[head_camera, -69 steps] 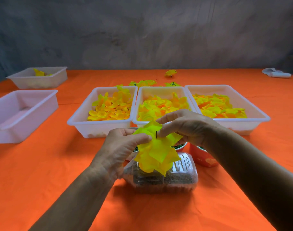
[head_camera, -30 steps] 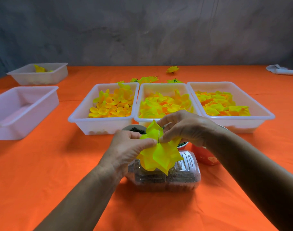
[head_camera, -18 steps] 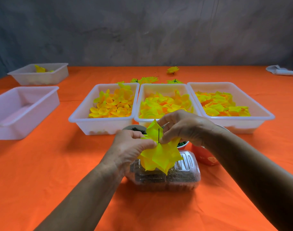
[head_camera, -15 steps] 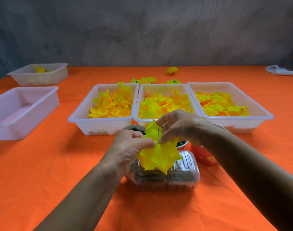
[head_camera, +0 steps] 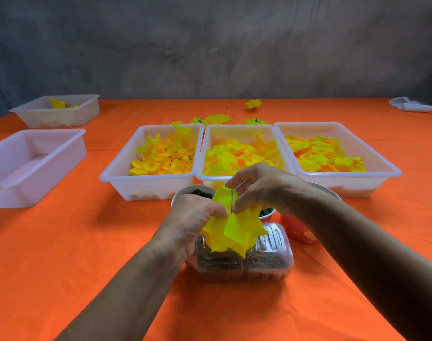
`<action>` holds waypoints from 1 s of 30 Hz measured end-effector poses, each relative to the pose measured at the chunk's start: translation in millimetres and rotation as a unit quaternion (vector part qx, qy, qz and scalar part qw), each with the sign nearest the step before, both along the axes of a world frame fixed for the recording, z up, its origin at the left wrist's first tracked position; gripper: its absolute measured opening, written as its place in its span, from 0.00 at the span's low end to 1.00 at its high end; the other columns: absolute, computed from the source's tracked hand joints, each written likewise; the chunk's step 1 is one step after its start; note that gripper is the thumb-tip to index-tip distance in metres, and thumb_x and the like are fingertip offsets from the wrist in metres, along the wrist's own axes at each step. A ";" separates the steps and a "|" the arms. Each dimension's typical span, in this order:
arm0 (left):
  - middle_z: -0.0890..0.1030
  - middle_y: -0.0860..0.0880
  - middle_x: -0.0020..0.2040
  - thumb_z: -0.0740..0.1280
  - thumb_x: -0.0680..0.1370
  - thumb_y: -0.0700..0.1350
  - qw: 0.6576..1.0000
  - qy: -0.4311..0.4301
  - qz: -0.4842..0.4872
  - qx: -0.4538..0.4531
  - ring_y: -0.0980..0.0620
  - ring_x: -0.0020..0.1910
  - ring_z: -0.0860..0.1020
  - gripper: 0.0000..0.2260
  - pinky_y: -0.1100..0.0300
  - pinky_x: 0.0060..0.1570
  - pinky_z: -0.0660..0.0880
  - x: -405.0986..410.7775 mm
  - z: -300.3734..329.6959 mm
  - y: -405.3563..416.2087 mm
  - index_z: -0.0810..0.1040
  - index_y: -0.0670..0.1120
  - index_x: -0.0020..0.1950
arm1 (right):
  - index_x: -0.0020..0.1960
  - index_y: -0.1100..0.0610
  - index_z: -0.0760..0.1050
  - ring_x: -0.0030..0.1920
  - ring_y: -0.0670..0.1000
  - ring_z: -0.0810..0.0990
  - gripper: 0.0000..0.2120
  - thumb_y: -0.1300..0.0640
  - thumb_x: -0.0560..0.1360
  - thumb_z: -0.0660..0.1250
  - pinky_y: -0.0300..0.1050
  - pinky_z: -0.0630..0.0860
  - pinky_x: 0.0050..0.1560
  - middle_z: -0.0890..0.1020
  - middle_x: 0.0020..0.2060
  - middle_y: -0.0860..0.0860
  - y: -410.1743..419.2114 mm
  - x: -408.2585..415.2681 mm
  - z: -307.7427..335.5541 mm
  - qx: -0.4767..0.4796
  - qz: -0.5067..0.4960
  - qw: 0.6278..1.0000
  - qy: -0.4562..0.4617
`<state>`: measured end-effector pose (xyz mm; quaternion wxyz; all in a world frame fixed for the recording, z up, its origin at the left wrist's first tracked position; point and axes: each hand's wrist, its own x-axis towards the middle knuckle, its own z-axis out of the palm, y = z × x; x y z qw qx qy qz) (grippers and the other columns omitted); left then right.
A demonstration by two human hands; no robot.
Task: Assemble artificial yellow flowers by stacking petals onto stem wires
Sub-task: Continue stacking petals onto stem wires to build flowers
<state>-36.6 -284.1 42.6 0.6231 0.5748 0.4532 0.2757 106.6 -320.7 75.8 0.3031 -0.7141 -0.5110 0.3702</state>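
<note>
The bright yellow fabric petal stack [head_camera: 234, 230] sits between my two hands, above the clear plastic clamshell box [head_camera: 266, 262] near the front of the orange tablecloth [head_camera: 62, 267]. A thin dark stem wire [head_camera: 231, 201] stands up through the middle of the stack. My left hand [head_camera: 195, 217] pinches the stack at its left edge, thumb and fingers curled onto the fabric right beside the wire. My right hand [head_camera: 266, 190] comes in from the other side, fingers curled, its fingertips [head_camera: 238, 205] closed on the petals just to the right of the wire; whether they also touch the wire I cannot tell.

Behind my left hand is a white round cup of dark small pieces [head_camera: 197, 191], and a red cup [head_camera: 298, 232] stands just right of the clamshell, partly behind my right forearm. Farther back, three white plastic trays stand side by side: the left tray [head_camera: 126, 173], the middle tray [head_camera: 239, 129] and the right tray [head_camera: 382, 166], each holding loose yellow and orange petals. Beyond them lie a few finished yellow flowers [head_camera: 253, 104]. Off to the left are an empty white tray [head_camera: 37, 193] and, farther back, a small white tray with a few yellow petals [head_camera: 62, 119]. A white object [head_camera: 410, 107] lies at the far right edge.
</note>
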 end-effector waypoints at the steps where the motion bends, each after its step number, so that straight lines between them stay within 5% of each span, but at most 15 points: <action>1: 0.75 0.45 0.35 0.69 0.68 0.32 1.000 0.004 -0.001 0.005 0.52 0.32 0.73 0.05 0.62 0.31 0.69 0.0 -0.4 -0.2 0.79 0.37 0.42 | 0.51 0.54 0.79 0.40 0.51 0.79 0.19 0.69 0.64 0.74 0.44 0.76 0.42 0.78 0.37 0.49 -0.1 -0.6 -0.3 -0.001 0.001 1.000 -0.006; 5: 0.74 0.41 0.39 0.70 0.68 0.33 1.000 0.016 -0.007 0.021 0.48 0.40 0.72 0.11 0.56 0.41 0.68 -0.9 -3.7 1.3 0.76 0.26 0.46 | 0.51 0.54 0.79 0.38 0.51 0.80 0.19 0.68 0.64 0.75 0.44 0.78 0.39 0.79 0.38 0.51 -0.9 -1.3 0.3 0.000 -0.001 1.000 -0.025; 10: 0.74 0.41 0.38 0.71 0.68 0.36 0.998 0.026 -0.022 0.046 0.47 0.40 0.71 0.12 0.53 0.43 0.66 -3.4 -5.0 2.1 0.76 0.27 0.44 | 0.56 0.56 0.78 0.38 0.50 0.79 0.22 0.68 0.64 0.76 0.42 0.77 0.39 0.78 0.39 0.50 -1.6 0.5 3.0 -0.012 -0.001 1.000 -0.021; 17: 0.75 0.41 0.38 0.72 0.69 0.35 0.998 0.034 -0.025 0.050 0.47 0.40 0.72 0.10 0.57 0.39 0.66 -3.7 -3.7 3.2 0.78 0.28 0.44 | 0.58 0.58 0.78 0.36 0.48 0.78 0.23 0.68 0.64 0.75 0.39 0.74 0.33 0.78 0.38 0.50 -2.9 0.2 3.1 -0.017 -0.002 1.000 -0.013; 21: 0.75 0.40 0.40 0.71 0.69 0.35 0.997 0.039 -0.032 0.050 0.47 0.40 0.72 0.14 0.55 0.40 0.66 -4.1 -2.2 3.7 0.76 0.26 0.48 | 0.57 0.58 0.78 0.35 0.48 0.78 0.23 0.68 0.64 0.76 0.39 0.75 0.34 0.78 0.37 0.50 -3.9 0.2 3.0 -0.011 -0.004 1.000 -0.017; 26: 0.75 0.43 0.38 0.72 0.69 0.34 0.996 0.057 -0.031 0.062 0.50 0.36 0.72 0.12 0.66 0.28 0.67 -4.3 -2.9 3.1 0.78 0.28 0.47 | 0.58 0.59 0.78 0.38 0.50 0.78 0.23 0.67 0.64 0.76 0.40 0.74 0.37 0.77 0.36 0.50 -5.6 -0.3 -2.5 -0.005 -0.005 1.000 -0.020; 30: 0.72 0.43 0.43 0.71 0.69 0.34 0.995 0.052 -0.037 0.076 0.50 0.39 0.69 0.13 0.66 0.31 0.66 -3.7 -6.8 4.0 0.76 0.25 0.47 | 0.55 0.61 0.79 0.39 0.52 0.78 0.20 0.69 0.65 0.75 0.45 0.74 0.40 0.78 0.36 0.51 -6.4 0.4 -7.2 -0.001 -0.002 1.000 -0.001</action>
